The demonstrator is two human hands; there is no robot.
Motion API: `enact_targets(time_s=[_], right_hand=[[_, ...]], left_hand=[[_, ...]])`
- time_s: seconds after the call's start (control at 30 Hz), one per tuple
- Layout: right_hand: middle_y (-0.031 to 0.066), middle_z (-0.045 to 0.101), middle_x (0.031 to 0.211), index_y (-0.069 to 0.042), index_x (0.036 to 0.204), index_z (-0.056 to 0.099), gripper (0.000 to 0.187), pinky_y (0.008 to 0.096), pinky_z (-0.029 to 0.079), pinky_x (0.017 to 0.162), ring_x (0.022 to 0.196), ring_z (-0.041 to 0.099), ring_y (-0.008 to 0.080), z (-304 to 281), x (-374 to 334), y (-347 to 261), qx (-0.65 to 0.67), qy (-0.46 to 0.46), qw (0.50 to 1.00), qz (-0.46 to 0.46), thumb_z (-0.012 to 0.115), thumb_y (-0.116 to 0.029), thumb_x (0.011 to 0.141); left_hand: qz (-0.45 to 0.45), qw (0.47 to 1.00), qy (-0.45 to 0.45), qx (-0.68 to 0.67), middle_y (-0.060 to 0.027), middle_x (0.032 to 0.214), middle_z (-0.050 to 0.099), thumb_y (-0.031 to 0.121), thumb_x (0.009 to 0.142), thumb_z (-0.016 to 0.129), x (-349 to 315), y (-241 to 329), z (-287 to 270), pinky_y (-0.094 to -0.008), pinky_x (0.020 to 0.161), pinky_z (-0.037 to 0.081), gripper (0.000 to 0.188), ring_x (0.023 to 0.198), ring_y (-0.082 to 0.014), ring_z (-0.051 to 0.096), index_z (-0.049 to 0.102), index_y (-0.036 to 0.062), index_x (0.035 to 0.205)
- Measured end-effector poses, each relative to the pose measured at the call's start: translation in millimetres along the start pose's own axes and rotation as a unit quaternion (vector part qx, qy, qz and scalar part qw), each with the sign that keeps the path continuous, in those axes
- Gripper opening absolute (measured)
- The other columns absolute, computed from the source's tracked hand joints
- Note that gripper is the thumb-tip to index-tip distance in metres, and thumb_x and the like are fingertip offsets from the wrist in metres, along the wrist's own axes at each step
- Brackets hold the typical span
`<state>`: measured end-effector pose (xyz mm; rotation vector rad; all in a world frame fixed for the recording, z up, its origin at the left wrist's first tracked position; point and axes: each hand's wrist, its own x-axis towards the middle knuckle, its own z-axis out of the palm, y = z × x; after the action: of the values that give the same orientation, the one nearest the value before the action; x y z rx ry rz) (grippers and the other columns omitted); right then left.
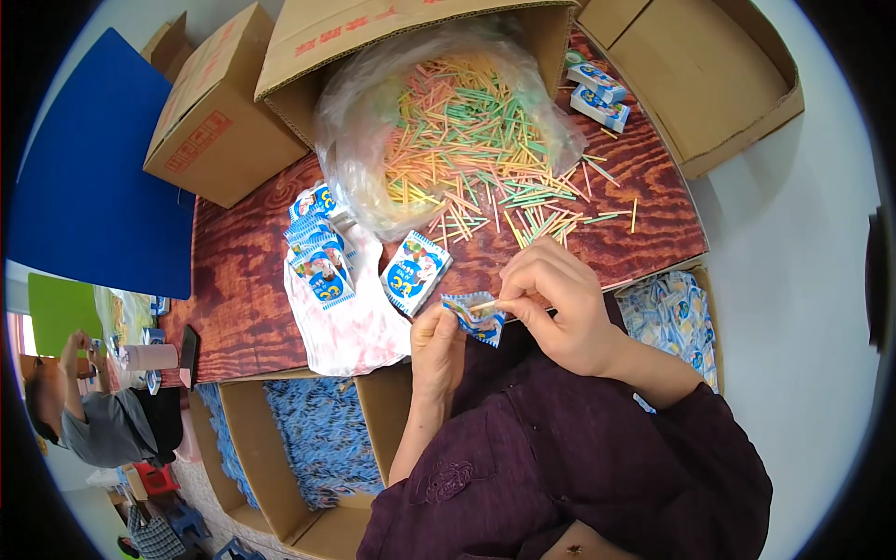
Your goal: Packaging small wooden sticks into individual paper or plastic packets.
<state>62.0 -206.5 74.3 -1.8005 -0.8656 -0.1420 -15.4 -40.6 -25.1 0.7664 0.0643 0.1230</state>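
Observation:
My left hand (437, 350) pinches a small blue-and-white packet (485, 329) by its side, just off the table's front edge. The fingers of my right hand (567, 308) are closed on a thin pale stick (484, 305), whose far end is at the packet's open mouth. How many sticks are in the pinch I cannot tell. Just beyond my left hand lies a stack of similar packets (413, 271). More packets (322, 266) lie fanned on a pink-stained white cloth (327, 345). Pink, yellow and green sticks (476, 140) spill from a clear plastic bag (350, 154) onto the table.
The bag sits in a tipped cardboard box (401, 33) on the red wood-grain table (247, 266). An open carton (709, 84) stands at far right. Below the table are boxes of blue packets (322, 439) and pale packets (670, 322). Another person (112, 425) works at left.

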Motion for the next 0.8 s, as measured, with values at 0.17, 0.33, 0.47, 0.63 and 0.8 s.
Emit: enact_targets(time_s=[0.17, 0.33, 0.47, 0.63, 0.8], right_hand=[[0.0093, 0.060, 0.081, -0.002, 0.079, 0.058, 0.015, 0.0351, 0.048, 0.067, 0.078, 0.060, 0.0269, -6, 5, -12, -0.038, 0.013, 0.995, -0.087, 0.070, 0.003, 0.071], [0.0085, 0.061, 0.088, -0.003, 0.079, 0.059, 0.013, 0.0376, 0.048, 0.073, 0.085, 0.060, 0.0285, 2, 8, -9, -0.100, -0.105, 0.986, -0.088, 0.070, -0.005, 0.073], [0.0092, 0.059, 0.089, -0.003, 0.081, 0.061, 0.012, 0.0392, 0.047, 0.074, 0.087, 0.059, 0.0309, 9, 17, -11, -0.098, -0.066, 0.982, -0.147, 0.069, -0.009, 0.076], [0.0122, 0.060, 0.089, -0.002, 0.084, 0.062, 0.011, 0.0385, 0.047, 0.069, 0.082, 0.060, 0.0287, 12, -6, 2, -0.095, -0.136, 0.985, -0.040, 0.068, -0.010, 0.080], [0.0141, 0.059, 0.084, 0.001, 0.084, 0.062, 0.008, 0.0346, 0.046, 0.063, 0.073, 0.059, 0.0266, -21, -25, 33, -0.066, -0.041, 0.995, 0.061, 0.066, -0.004, 0.081]], left_hand=[[0.015, 0.995, -0.037, 0.093, -0.0146, 0.106, 0.066, 0.014, 0.096, 0.055, -3, 2, -11, -0.0350, 0.090, 0.046, 0.022, 0.100, -0.0212, 0.061, 0.066, -0.0051, 0.100], [0.023, 0.993, -0.062, 0.097, -0.0155, 0.109, 0.064, 0.013, 0.096, 0.054, -4, 2, -12, -0.0371, 0.093, 0.044, 0.022, 0.103, -0.0224, 0.059, 0.065, -0.0058, 0.101], [0.003, 0.998, -0.009, 0.067, -0.0140, 0.112, 0.062, 0.014, 0.097, 0.054, -5, 6, -5, -0.0345, 0.092, 0.044, 0.024, 0.103, -0.0204, 0.058, 0.064, -0.0060, 0.106], [-0.069, 0.995, -0.006, 0.074, -0.0122, 0.110, 0.062, 0.013, 0.097, 0.052, -15, -2, -28, -0.0293, 0.093, 0.042, 0.025, 0.102, -0.0160, 0.058, 0.063, -0.0055, 0.109], [-0.177, 0.946, 0.008, 0.271, -0.0107, 0.108, 0.066, 0.017, 0.095, 0.055, -39, 14, -53, -0.0322, 0.099, 0.040, 0.029, 0.105, -0.0187, 0.059, 0.062, -0.0053, 0.111]])
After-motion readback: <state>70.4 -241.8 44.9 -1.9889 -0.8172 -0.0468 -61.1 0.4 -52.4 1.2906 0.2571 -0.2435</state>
